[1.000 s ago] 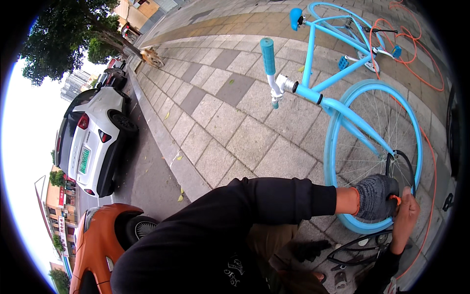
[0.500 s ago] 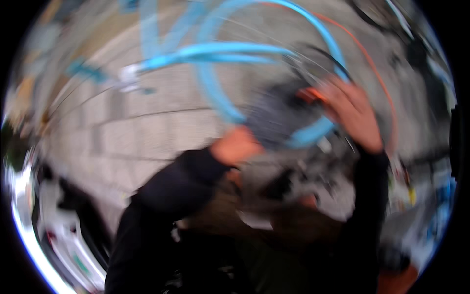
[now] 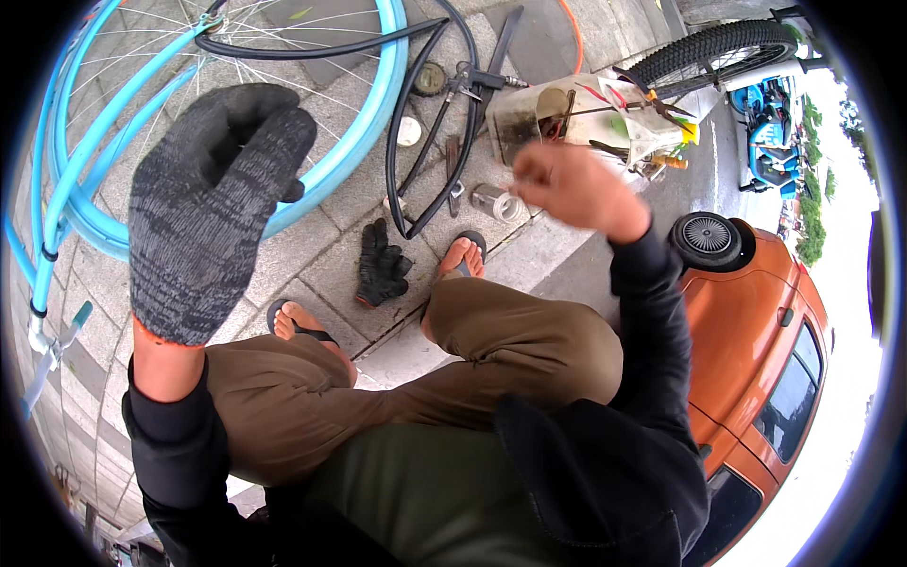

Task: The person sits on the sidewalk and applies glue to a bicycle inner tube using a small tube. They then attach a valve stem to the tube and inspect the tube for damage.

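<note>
Left (image 3: pixel 208 213) and right hands (image 3: pixel 578 189) now apart (right near white tool container (image 3: pixel 581 125))

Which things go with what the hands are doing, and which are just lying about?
Probably in the work:
gloved left hand, in front of the blue wheel
black tube, crossing the wheel
bare right hand, blurred, near the toolbox

Probably just about:
black glove, on the paving by the feet
orange car

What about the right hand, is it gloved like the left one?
No, the right hand is bare, while the left hand wears a dark grey glove.
</note>
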The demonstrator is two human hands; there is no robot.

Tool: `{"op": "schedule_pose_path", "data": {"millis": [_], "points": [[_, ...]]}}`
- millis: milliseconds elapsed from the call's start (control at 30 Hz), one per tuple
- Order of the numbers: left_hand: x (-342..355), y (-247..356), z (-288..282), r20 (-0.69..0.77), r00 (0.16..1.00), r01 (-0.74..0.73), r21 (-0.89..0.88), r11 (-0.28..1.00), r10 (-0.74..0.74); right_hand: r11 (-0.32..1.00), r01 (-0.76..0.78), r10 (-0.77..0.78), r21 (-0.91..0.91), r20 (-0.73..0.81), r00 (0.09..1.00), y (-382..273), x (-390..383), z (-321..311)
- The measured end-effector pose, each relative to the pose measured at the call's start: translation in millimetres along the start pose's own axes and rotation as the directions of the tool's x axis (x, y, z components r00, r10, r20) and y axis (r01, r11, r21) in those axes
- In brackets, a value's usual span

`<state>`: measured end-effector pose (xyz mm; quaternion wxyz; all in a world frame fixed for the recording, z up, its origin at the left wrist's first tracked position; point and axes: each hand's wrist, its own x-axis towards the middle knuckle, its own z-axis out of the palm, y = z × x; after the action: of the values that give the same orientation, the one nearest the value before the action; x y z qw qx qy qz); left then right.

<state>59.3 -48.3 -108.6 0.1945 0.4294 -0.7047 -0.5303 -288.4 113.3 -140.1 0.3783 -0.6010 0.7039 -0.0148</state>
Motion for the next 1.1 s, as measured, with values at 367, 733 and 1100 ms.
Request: {"op": "schedule_pose_path", "data": {"millis": [367, 733, 1100], "points": [[6.4, -14.9, -2.3, -0.055, 0.988, 0.139, -0.082, 0.987, -0.144, 0.953, -0.282, 0.243, -0.108, -0.281, 0.928, 86.8, -39.4, 133.6], [-0.2, 2.6, -7.1, -0.022, 0.978, 0.211, 0.119, 0.97, -0.21, 0.915, 0.277, -0.338, -0.293, -0.18, 0.924, 65.9, 71.2, 51.3], [-76.5, 16.3, -33.3, 0.174, 0.961, 0.119, 0.442, 0.889, -0.215, 0.692, 0.274, 0.068, -0.668, 0.439, 0.896, 99.6, 116.6, 164.1]]}}
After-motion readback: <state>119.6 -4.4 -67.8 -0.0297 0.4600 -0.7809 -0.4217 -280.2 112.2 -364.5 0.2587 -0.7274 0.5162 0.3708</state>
